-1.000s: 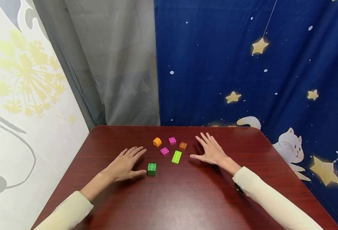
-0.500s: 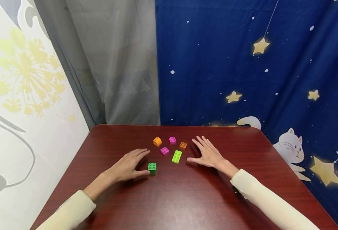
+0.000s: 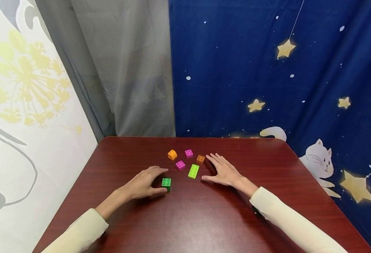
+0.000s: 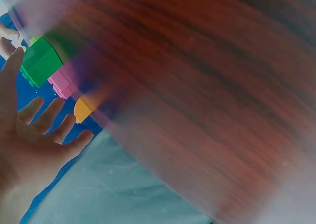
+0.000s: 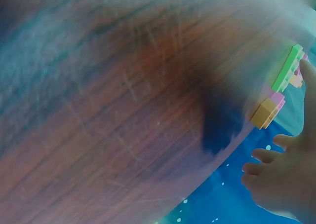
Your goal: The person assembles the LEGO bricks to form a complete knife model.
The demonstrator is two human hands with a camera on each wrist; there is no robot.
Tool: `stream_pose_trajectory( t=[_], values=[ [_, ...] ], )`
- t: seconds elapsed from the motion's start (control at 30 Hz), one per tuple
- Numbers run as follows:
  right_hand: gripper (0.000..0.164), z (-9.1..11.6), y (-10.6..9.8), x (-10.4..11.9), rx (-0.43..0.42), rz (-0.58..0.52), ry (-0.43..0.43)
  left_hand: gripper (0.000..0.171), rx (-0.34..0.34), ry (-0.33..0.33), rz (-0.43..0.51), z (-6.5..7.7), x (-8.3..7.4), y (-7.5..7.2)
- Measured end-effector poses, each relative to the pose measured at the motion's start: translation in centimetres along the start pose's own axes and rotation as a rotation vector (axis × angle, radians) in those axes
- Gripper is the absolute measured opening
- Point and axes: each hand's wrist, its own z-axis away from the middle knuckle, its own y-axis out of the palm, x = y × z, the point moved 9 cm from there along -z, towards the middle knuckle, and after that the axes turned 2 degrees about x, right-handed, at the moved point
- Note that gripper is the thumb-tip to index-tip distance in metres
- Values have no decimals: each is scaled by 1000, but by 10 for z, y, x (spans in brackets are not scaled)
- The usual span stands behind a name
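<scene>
- Left hand (image 3: 142,183) straddled the green block (image 3: 166,182), fingers spread, gripping nothing.
- Right hand (image 3: 225,173) spread, empty, right of the block.
- I judged it light, stiff; sides suited pinching.

Left hand (image 3: 142,184) and right hand (image 3: 224,173) reach forward (both turned palm-down), thumbs (image 3: 159,190) apart from fingers (image 3: 157,172).

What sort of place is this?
Looks like a curtained-off indoor nook, possibly a child's room or makeshift studio: blue star-print curtain, gray curtain beside it, and a reddish-brown wood-grain table in front.
</scene>
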Motion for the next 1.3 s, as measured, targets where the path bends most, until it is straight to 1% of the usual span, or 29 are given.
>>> stream_pose_trajectory(
  t=[0.23, 0.4, 0.6, 0.77, 1.0, 1.17, 1.3],
  values=[
    [101, -1, 3, 5, 13, -13, 17, 70, 10, -13, 17, -5, 1, 4],
    [97, -2, 1, 12, -23, -35, 3, 63, 19, -33, 49, -7, 2, 6],
    [90, -4, 2, 13, -56, -24, 11, 45, 31, -38, 51, -8, 3, 9],
    [85, -7, 3, 17, -69, -42, -8, 35, 36, -50, 85, -10, 6, 12],
    [79, -11, 3, 27, -88, -69, -51, 31, 32, -45, 128, -15, 5, 13],
    [77, -15, 6, 33, -84, -78, -69, 31, 39, -46, 154, -18, 6, 14],
    [72, -19, 9, 37, -74, -70, -84, 31, 42, -65, 159, -19, 10, 16]
  ],
)
